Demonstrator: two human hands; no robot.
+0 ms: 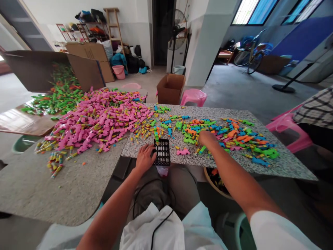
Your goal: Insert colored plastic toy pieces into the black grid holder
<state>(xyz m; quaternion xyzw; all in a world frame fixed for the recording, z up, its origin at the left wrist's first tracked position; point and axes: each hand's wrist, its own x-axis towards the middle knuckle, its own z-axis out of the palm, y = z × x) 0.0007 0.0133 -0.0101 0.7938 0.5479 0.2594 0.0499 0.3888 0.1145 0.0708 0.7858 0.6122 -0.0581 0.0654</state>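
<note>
My left hand lies on the table edge with its fingers stretched out, touching the left side of a black plastic grid tray. Pale shapes show in the tray's middle cells. A small green and blue plastic piece is at the tray's far edge. My right hand reaches into a loose spread of green, orange and blue plastic pieces; its fingers look curled, and what they hold is hidden. A single pink piece lies between the tray and my right hand.
A big heap of pink pieces covers the left table, with green pieces spilling from a large cardboard box behind it. A smaller box and a pink stool stand beyond the table. Another person's checked sleeve is at right.
</note>
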